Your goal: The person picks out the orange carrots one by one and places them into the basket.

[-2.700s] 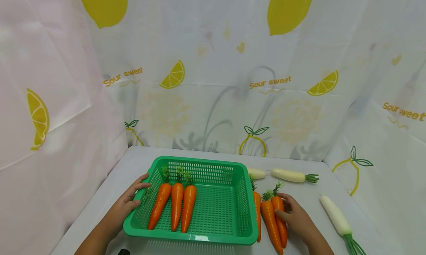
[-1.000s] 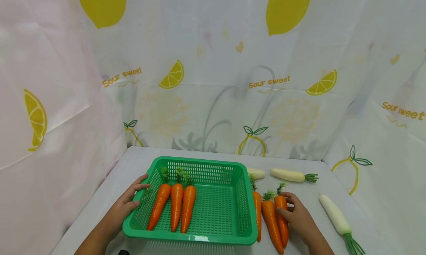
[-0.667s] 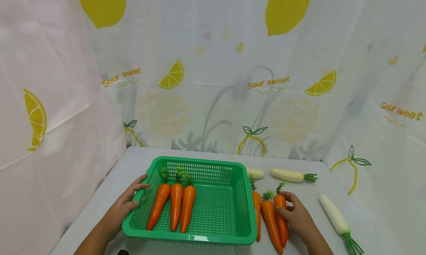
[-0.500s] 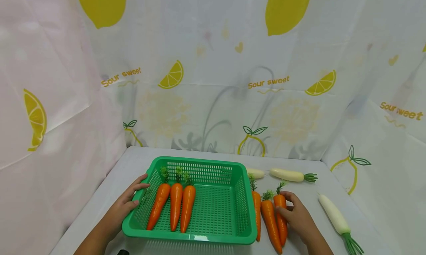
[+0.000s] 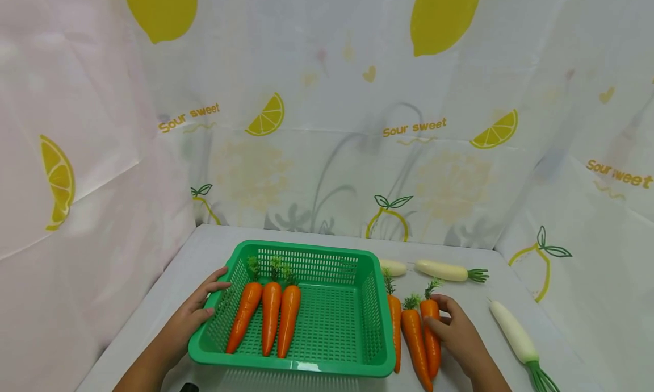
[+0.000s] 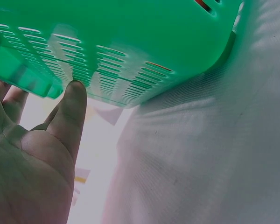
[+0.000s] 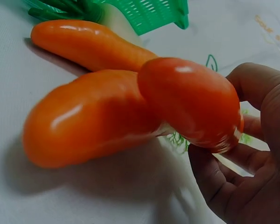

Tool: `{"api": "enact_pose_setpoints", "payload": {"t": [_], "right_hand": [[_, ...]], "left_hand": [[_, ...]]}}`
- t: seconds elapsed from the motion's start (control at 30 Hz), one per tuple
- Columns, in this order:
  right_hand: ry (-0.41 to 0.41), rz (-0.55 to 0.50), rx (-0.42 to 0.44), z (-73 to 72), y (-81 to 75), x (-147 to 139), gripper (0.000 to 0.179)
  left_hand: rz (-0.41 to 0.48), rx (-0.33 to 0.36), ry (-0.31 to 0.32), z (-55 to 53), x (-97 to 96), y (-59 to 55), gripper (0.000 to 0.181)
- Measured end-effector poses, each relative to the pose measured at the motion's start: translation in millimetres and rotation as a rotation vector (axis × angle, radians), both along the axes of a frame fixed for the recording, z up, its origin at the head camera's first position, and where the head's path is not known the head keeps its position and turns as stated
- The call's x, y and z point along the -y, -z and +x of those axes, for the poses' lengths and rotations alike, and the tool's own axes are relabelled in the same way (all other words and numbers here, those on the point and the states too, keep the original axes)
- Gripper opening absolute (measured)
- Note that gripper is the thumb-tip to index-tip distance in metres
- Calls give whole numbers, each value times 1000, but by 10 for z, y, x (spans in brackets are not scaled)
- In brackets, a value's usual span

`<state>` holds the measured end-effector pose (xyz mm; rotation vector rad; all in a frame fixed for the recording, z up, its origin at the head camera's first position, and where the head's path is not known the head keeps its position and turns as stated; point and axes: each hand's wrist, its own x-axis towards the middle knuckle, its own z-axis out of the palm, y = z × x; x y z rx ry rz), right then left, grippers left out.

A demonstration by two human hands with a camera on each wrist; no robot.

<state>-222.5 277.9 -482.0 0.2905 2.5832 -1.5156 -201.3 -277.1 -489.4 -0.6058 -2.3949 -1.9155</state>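
Note:
My left hand (image 5: 186, 321) grips the left rim of a green plastic basket (image 5: 327, 366). In the left wrist view, the thumb (image 6: 72, 109) lies against the basket's slotted outer wall. Three carrots (image 5: 272, 318) with leafy tops lie side by side in the basket's left half. To the right of the basket, my right hand (image 5: 455, 326) holds a carrot (image 5: 431, 338) between thumb and fingers. In the right wrist view that carrot (image 7: 191, 102) angles over a neighbouring carrot (image 7: 88, 119). Another carrot (image 5: 395, 329) lies partly hidden behind the basket's right edge.
A white radish (image 5: 444, 270) with green stems lies behind the carrots. Another radish (image 5: 393, 267) is partly hidden by the basket. A third radish (image 5: 516, 332) lies at far right. A dark object (image 5: 189, 387) shows at the front edge. Printed cloth walls (image 5: 327, 96) enclose the table.
Since the earliest frame, the carrot in my right hand has shifted a little right, its leafy top moving away from the neighbouring carrot. The left hand and basket stay in place.

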Motion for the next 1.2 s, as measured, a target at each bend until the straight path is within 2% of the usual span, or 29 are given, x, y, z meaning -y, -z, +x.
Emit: {"api": "enact_pose_setpoints", "payload": {"t": [0.43,0.87,1.2], "right_hand": [[-2,0,-25,19,-97,102,67],[-20,-82,-74,25,-183,235,65],[-33,-79,-94,44,-332,337,64]], "left_hand": [[-2,-9,0,-9,11,21,41],[-13,-8,-5,-18,24,32,43],[-4,-4,-3,-17,14,31,41]]}}
